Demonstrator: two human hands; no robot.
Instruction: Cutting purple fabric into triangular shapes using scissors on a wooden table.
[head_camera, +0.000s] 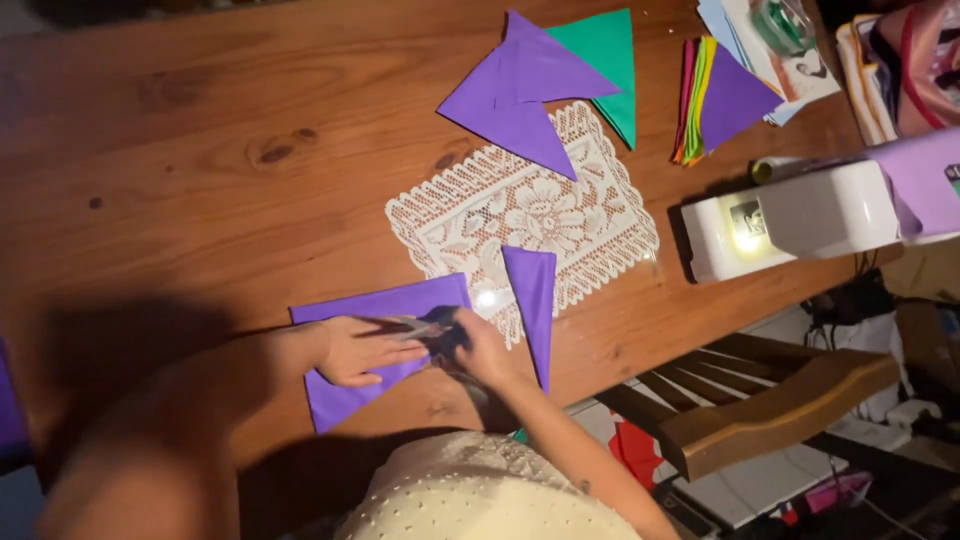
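Observation:
My left hand (365, 350) lies flat on a purple sheet (345, 395) at the near edge of the wooden table (200, 150), holding it down. My right hand (482, 352) grips the dark handles of a pair of scissors (428, 328), whose blades point left across the sheet towards my left fingers. A narrow purple triangle (535, 290) lies just right of my right hand, partly on a white lace mat (545, 215).
Purple triangles (520, 90) and a green triangle (605, 55) lie at the far side of the mat. A stack of coloured sheets (700, 100) sits to the right. A white sewing machine (800, 215) stands at the right edge, above a wooden chair (780, 400).

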